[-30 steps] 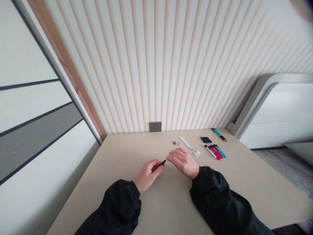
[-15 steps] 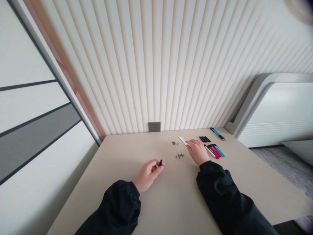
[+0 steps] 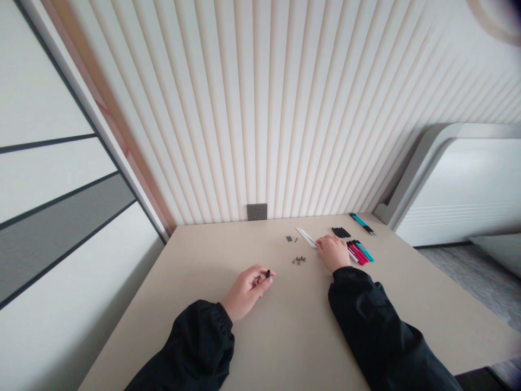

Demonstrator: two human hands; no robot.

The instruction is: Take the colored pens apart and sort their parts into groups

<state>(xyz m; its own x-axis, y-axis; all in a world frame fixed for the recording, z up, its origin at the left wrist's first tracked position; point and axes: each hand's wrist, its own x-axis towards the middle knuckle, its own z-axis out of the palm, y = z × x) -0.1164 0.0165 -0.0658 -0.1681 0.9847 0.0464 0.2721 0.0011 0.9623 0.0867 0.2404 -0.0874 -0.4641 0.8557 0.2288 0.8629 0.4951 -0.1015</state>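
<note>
My left hand (image 3: 248,289) is closed around a small black pen grip (image 3: 267,273), which stands up between the thumb and fingers. Over to the right, my right hand (image 3: 334,253) has its fingers pinched at the near end of the thin white pen refills (image 3: 306,237); the fingertips are partly hidden. Left of these refills lie small grey pieces (image 3: 288,238), perhaps springs. Several metal pen tips (image 3: 299,260) are grouped between the two hands. Beside my right hand are red, white and teal pen barrels (image 3: 360,252), the white one partly covered.
A row of black grips (image 3: 341,232) lies behind the barrels. A whole teal and black pen (image 3: 362,223) rests near the table's back right edge. The beige table (image 3: 203,244) meets a ribbed wall with a grey socket (image 3: 256,212).
My right hand has shifted slightly right, uncovering more of the refills' near ends and covering more of the white barrel. My left hand keeps its place, with the black grip tilted a little differently.
</note>
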